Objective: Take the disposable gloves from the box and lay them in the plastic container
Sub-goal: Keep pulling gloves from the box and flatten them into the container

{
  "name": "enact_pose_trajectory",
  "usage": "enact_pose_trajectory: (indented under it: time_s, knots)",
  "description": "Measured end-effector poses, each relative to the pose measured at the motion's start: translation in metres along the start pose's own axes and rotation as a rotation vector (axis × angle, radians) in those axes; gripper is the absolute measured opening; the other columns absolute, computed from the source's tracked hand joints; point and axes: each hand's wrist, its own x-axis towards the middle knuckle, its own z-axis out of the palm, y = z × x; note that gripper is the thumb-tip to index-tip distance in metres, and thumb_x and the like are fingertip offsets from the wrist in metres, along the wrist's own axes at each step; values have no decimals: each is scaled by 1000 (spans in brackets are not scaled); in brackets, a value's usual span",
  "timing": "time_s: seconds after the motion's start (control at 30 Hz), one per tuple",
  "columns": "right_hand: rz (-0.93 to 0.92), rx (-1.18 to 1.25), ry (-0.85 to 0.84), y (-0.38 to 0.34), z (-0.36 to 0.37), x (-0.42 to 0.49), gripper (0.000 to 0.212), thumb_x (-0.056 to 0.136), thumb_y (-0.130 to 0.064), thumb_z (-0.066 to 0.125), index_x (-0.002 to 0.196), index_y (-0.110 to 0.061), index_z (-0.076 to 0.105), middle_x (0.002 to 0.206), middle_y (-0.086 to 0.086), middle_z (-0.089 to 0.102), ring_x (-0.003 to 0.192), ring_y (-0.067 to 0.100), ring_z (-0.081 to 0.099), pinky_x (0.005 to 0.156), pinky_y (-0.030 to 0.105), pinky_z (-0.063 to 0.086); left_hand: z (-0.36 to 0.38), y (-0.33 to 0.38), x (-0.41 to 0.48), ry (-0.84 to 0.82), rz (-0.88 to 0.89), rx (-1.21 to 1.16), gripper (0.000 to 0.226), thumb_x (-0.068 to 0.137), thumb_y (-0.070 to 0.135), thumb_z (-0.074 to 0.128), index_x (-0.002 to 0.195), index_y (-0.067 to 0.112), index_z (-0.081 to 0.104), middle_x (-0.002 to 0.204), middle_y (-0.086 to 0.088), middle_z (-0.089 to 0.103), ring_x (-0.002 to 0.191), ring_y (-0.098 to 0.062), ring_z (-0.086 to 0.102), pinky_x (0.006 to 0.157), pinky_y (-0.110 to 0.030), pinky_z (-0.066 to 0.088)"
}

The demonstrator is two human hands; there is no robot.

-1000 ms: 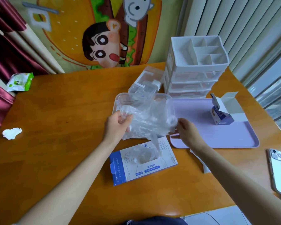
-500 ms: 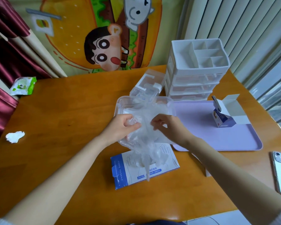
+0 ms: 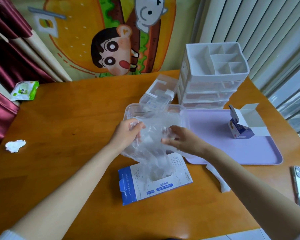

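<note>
the left hand (image 3: 128,131) and right hand (image 3: 182,139) both pinch a bunch of clear disposable gloves (image 3: 151,146), hands now a little farther apart than half a second ago. the bunch hangs over the near rim of the clear plastic container (image 3: 133,108) mid-tabletop, its tail trailing into the glove box (image 3: 154,181) toward the near edge, unmoved.
</note>
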Motion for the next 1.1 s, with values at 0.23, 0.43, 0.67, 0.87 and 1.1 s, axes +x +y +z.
enact_pose_trajectory:
  time_s: [0.23,0.43,0.67,0.87,1.1]
  knots:
    - [-76,35,98,8,2,20,31,85,-5,66,61,-17,50,72,-6,63,62,3,58,65,19,48,-1,2,16,6,36,102,22,98,22,50,81,21,63,64,-5,58,48,-2,47,41,-19,35]
    - [-41,175,357,-16,-42,42,18,89,4,56,75,-7,59,59,-10,63,56,4,60,60,15,48,-21,21,50,97,182,261,30,97,23,53,68,15,60,67,5,62,63,-10,55,64,-25,39]
    - [-387,-121,767,-41,-71,46,12,90,-7,57,95,-12,67,86,-10,62,76,-1,52,66,1,35,-40,68,70,320,561,175,5,92,12,59,91,12,64,92,5,61,86,5,53,77,-5,40]
    - [-636,-549,510,4,-51,39,29,83,2,52,102,-9,71,99,6,70,93,19,59,79,27,44,-39,22,47,-4,632,523,9,85,3,64,81,10,61,101,0,58,107,-10,48,102,-16,31]
    - [-380,-820,-70,46,-3,67,38,89,5,53,119,-15,64,123,3,62,115,20,57,96,30,47,-15,-30,53,-442,493,1142,12,94,14,47,98,23,53,116,7,45,119,-12,37,105,-25,27]
